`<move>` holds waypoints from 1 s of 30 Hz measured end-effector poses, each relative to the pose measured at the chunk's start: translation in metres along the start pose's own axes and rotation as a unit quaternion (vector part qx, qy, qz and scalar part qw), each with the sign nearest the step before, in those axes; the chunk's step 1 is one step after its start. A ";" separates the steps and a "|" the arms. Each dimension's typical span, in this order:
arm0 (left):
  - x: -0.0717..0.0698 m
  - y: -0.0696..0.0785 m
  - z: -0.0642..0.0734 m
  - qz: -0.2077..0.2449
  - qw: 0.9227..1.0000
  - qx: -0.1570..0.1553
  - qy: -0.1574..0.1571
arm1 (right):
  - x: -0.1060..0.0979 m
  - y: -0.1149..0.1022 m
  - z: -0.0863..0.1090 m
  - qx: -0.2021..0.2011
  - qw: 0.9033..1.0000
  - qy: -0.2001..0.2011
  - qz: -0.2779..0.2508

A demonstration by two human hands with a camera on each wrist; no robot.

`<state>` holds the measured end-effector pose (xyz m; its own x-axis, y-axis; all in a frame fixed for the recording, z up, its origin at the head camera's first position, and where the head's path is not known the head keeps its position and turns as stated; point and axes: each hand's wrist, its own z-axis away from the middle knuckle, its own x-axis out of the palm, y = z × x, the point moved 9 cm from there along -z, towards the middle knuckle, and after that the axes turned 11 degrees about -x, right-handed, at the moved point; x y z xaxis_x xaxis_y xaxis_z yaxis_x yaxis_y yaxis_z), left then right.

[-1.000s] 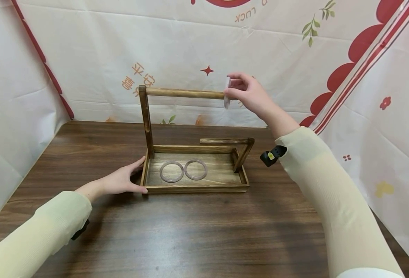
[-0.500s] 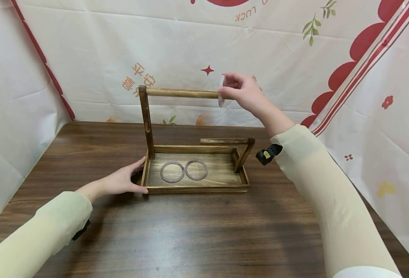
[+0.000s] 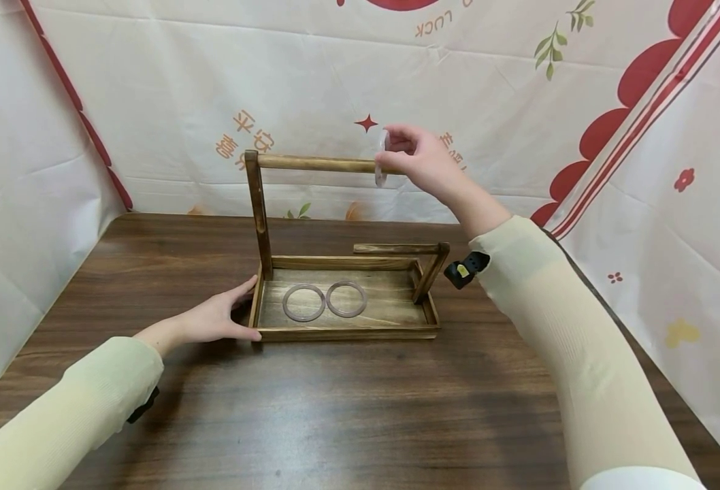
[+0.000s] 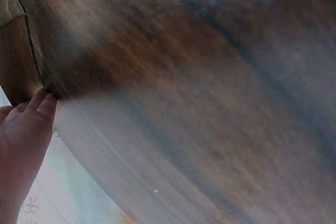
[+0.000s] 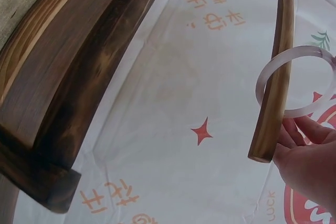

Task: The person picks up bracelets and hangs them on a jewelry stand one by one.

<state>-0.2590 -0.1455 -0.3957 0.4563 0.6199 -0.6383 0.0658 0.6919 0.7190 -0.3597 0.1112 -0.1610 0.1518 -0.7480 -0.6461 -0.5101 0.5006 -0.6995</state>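
My right hand (image 3: pixel 424 163) pinches a pale translucent bangle (image 3: pixel 380 178) between thumb and fingers, up at the long upper bar (image 3: pixel 317 163) of a wooden rack. In the right wrist view that bangle (image 5: pixel 259 85) encircles the bar (image 5: pixel 274 98), a short way in from its free end. My left hand (image 3: pixel 213 318) rests against the left end of the rack's tray (image 3: pixel 348 335), thumb at the front corner and fingers spread along the side. Inside the tray lie two more bangles, the left one (image 3: pixel 303 320) and the right one (image 3: pixel 346 316), side by side.
A shorter bar (image 3: pixel 390 249) juts leftward from a low post (image 3: pixel 429 275) at the tray's right end. The tall post (image 3: pixel 258 218) rises at the left end. A dark wood table (image 3: pixel 348 408) bears the rack, and a printed white cloth (image 3: pixel 176 82) hangs behind.
My right hand has moved left with the bangle, carrying it further along the upper bar from its free end. My left hand and the two bangles in the tray stay put.
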 end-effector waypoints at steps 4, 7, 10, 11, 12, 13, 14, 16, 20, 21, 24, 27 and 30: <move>0.000 0.000 0.001 -0.003 1.000 0.001 0.001 | 0.004 -0.004 -0.002 -0.009 1.000 -0.006 0.016; 0.000 0.000 0.001 -0.002 1.000 0.001 0.000 | 0.007 -0.006 -0.004 -0.012 1.000 -0.014 0.022; 0.000 0.000 0.001 -0.001 1.000 0.000 -0.001 | 0.009 -0.008 -0.006 -0.012 0.999 -0.019 0.024; 0.000 0.000 0.001 -0.002 1.000 -0.001 -0.001 | 0.010 -0.009 -0.007 -0.012 0.999 -0.020 0.025; 0.000 0.000 0.001 -0.002 1.000 -0.002 -0.002 | 0.011 -0.010 -0.008 -0.014 0.999 -0.020 0.028; 0.000 0.000 0.001 -0.003 1.000 -0.003 -0.004 | 0.012 -0.011 -0.008 -0.016 0.999 -0.021 0.031; 0.000 -0.001 0.001 -0.003 1.000 -0.004 -0.005 | 0.013 -0.012 -0.009 -0.017 0.999 -0.022 0.035; 0.001 -0.001 0.001 -0.003 1.000 -0.006 -0.008 | 0.015 -0.014 -0.011 -0.022 0.999 -0.024 0.041; 0.000 0.000 0.001 -0.003 1.000 -0.002 -0.005 | 0.020 -0.018 -0.014 -0.031 0.998 -0.029 0.052; 0.000 0.001 0.001 -0.002 1.000 -0.001 -0.004 | 0.021 -0.019 -0.015 -0.034 0.998 -0.030 0.050; 0.000 0.002 0.001 -0.001 1.000 -0.001 -0.003 | 0.025 -0.023 -0.018 -0.039 0.997 -0.033 0.049; 0.000 0.002 0.001 -0.002 1.000 -0.004 -0.005 | 0.030 -0.027 -0.020 -0.038 0.997 -0.041 0.052; 0.000 0.002 0.002 -0.003 1.000 -0.004 -0.005 | 0.036 -0.032 -0.021 -0.041 0.996 -0.050 0.054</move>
<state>-0.2574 -0.1448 -0.3936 0.4655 0.6121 -0.6392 0.0611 0.6983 0.7132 -0.3555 0.0591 -0.1558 0.1732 -0.6429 -0.7461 -0.5948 0.5355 -0.5996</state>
